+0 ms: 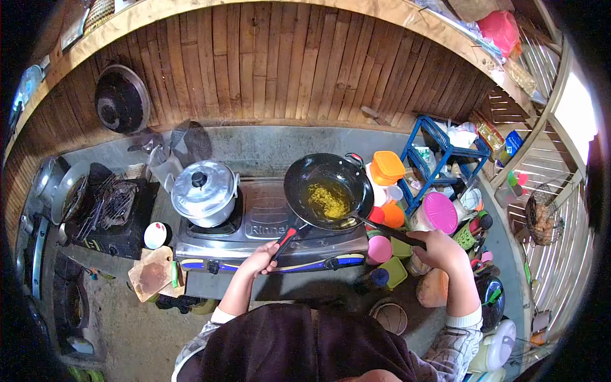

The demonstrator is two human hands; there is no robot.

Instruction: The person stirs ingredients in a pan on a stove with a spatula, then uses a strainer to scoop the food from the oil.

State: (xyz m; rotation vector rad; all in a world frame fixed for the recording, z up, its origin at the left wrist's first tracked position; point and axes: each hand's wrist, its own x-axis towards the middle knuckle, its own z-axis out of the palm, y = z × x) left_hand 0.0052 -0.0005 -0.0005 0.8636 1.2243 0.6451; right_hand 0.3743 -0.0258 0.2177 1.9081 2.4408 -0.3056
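Note:
A black wok (299, 184) stands on the right side of the gas stove. Yellowish food in oil (328, 201) lies at its bottom. My left hand (259, 260) is closed around the wok's red and black handle, at the wok's near left. On the other side, my right hand (440, 250) grips the long dark handle of a spatula (391, 232). Its metal end rests at the wok's near right rim, by the food; the exact shape of that end is hard to make out.
A lidded aluminium pot (202, 194) occupies the left burner of the stove (267, 202). Coloured plastic containers (439, 213) crowd the right side, beside a blue rack (439, 153). Left are a white egg-shaped item (154, 235), a cutting board (151, 275) and a charred grill (111, 210).

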